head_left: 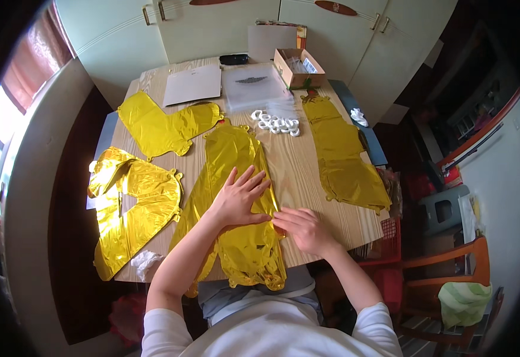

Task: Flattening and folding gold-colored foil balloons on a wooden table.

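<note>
A flat gold foil balloon [230,149] lies lengthwise in front of me, its near end reaching the table's front edge. My left hand [239,200] rests on it, palm down with the fingers spread. At the foil's right edge, the fingers of my right hand [307,231] are pressed together on the film, close to my left thumb. Three more flat gold foil balloons surround it: a shiny, crumpled one [147,199] at the near left, a bent one [147,122] at the far left, and a long one [343,160] on the right.
White rings [276,123] sit beyond my hands, near clear plastic bags [254,89]. Farther back are a white sheet [192,84], a black item [233,59] and an open cardboard box [298,70]. Crumpled white tissue [146,263] lies near left. A wooden chair [480,262] stands at right.
</note>
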A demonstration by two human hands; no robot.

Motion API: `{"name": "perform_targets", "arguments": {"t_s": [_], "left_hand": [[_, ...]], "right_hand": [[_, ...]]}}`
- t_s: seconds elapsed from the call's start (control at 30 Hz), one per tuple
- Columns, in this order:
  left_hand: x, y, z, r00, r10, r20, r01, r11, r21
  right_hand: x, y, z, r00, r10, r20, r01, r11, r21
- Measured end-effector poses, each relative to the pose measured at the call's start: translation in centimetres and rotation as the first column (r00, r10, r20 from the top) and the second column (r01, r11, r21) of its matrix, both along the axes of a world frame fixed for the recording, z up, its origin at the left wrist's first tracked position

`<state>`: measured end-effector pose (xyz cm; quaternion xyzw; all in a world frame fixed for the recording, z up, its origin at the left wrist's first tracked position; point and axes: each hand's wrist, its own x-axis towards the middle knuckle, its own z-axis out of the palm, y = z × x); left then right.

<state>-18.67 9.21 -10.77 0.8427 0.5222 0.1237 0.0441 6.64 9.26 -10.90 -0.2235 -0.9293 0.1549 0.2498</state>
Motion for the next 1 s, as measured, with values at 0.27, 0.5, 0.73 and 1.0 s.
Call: {"name": "perform_targets", "arguments": {"t_s": [0.27, 0.5, 0.73, 1.0], "left_hand": [[-0.2, 0.1, -0.6, 0.999, -0.013, 0.031, 0.012, 0.999, 0.03], [-0.4, 0.0, -0.3, 0.999, -0.03, 0.046, 0.029, 0.999, 0.018], [-0.3, 0.1, -0.4, 0.998, -0.03, 0.058, 0.029, 0.999, 0.025], [-0.2, 0.1, 0.1, 1.0, -0.02, 0.022, 0.02, 1.0, 0.011]], "right_hand": [[0.1, 0.5, -0.9, 0.996, 0.05, 0.08, -0.053, 0.998, 0.034], [0.8, 0.9, -1.0, 0.996, 0.055, 0.071, -0.054, 0.999, -0.005], [1.0, 0.7, -0.8, 0.995, 0.056, 0.082, -0.057, 0.998, 0.017], [1.7, -0.2, -0.3, 0.991, 0.088, 0.097, -0.09, 0.996, 0.019]]}}
